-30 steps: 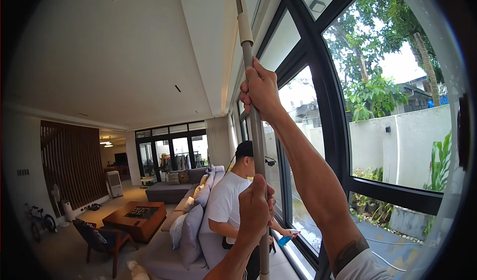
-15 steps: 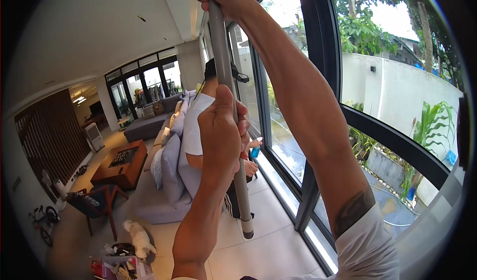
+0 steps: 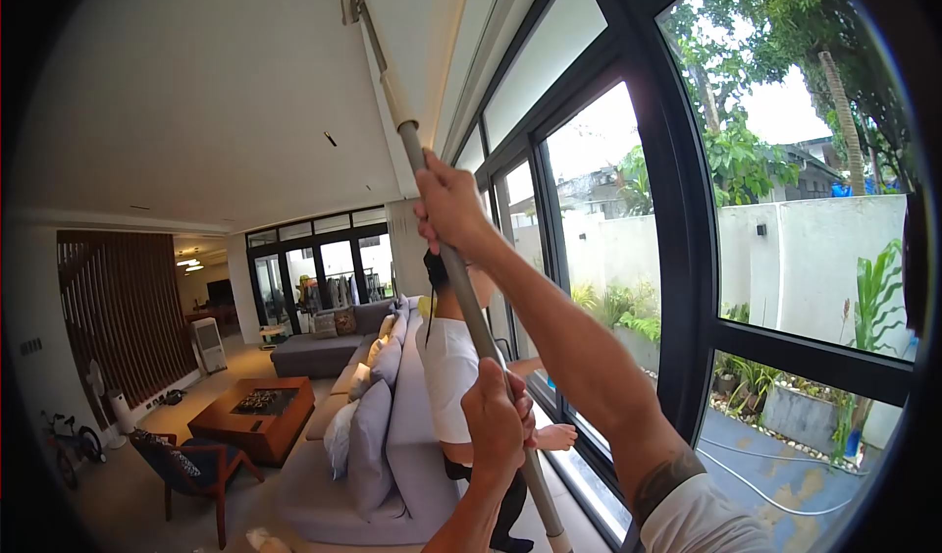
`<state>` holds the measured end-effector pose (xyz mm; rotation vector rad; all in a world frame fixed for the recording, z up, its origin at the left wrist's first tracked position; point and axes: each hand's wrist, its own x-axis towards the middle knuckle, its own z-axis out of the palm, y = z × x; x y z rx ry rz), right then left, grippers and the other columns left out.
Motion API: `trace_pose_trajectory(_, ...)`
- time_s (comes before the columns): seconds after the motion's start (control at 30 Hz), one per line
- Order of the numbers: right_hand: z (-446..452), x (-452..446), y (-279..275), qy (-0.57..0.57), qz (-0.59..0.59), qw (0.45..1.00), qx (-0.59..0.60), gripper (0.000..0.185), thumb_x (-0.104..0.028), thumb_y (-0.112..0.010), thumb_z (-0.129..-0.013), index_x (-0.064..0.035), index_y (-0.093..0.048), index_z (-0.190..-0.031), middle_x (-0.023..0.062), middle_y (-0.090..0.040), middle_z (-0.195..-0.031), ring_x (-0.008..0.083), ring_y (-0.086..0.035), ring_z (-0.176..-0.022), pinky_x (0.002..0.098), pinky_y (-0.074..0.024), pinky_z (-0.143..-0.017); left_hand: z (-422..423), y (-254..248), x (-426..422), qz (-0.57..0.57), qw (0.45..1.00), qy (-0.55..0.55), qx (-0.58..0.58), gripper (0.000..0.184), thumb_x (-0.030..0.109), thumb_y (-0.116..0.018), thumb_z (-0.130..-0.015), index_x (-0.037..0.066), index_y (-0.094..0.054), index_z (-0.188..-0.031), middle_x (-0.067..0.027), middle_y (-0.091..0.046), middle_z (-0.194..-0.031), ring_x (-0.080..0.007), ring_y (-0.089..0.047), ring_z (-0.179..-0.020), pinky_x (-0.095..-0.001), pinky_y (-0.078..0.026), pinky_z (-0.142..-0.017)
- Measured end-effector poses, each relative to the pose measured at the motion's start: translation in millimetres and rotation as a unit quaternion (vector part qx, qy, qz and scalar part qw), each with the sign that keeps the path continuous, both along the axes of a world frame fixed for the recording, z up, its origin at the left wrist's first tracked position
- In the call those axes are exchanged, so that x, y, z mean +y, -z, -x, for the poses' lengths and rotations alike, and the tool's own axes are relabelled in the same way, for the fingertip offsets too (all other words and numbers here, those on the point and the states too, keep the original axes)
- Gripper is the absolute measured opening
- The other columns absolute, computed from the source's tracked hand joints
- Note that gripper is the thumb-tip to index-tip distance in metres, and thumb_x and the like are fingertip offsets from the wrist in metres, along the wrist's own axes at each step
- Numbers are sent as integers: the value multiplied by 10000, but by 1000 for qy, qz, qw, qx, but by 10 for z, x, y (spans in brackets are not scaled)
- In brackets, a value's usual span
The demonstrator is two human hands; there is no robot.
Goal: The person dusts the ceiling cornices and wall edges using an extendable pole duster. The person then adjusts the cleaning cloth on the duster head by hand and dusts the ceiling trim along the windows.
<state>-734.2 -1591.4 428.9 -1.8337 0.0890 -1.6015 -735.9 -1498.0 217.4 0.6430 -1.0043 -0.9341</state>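
A long grey telescopic pole (image 3: 465, 293) slants across the middle of the view, leaning up and to the left. Its thinner upper section, with a clamp-like joint, runs out of the top edge, so its far end is hidden. My right hand (image 3: 449, 200) is wrapped round the pole high up, below a collar. Lower down, my left hand (image 3: 497, 416) grips the same pole, thumb along it. The pole's bottom end passes below my left hand towards the floor.
Just behind the pole stands a person in a white shirt (image 3: 451, 367), beside the grey sofa (image 3: 412, 445). Tall black-framed windows (image 3: 677, 210) line the right side. A wooden coffee table (image 3: 250, 411) and an armchair (image 3: 191, 474) are at the left.
My view has tilted upward, bringing the pole's upper section and more ceiling into sight. The pole now leans further left at the top. Both hands still hold it.
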Motion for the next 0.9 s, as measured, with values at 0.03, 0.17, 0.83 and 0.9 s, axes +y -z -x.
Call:
trace_pose_trajectory(0.03,-111,-25,85,-12,-5,1000,1,570,-227,-469,-1007,-84,-317,-1538,13,-482,-627,99,-471,-411,275,-406,-326,-91,58,-10,-14,1000,-9,7,546,558,-353,-1037,59,-470,-849,16,-394,-545,-97,-359,-357,-284,-309,-316)
trace_pose_trajectory(0.17,-253,14,368,-22,-49,999,-2,557,-212,-462,-1019,-127,-313,-1548,-2,-469,-623,91,-451,-421,264,-403,-345,-434,371,-85,-33,999,-32,-18,536,540,-386,-1037,56,-488,-831,13,-408,-533,-92,-359,-356,-276,-315,-322)
trace_pose_trajectory(0.83,232,-690,-170,33,52,985,-162,511,-195,-431,-1039,-123,-332,-1535,4,-451,-632,86,-432,-403,250,-388,-315,-678,-131,-1162,80,987,35,-135,560,479,-424,-1050,17,-544,-758,-8,-485,-590,-77,-477,-509,-243,-365,-468)
trace_pose_trajectory(0.9,247,-841,-342,36,67,984,-159,508,-199,-438,-1036,-117,-345,-1528,3,-451,-624,88,-430,-404,252,-388,-317,-650,-320,-1241,88,984,22,-152,573,503,-407,-1047,25,-524,-754,-4,-469,-578,-63,-435,-447,-233,-336,-414)
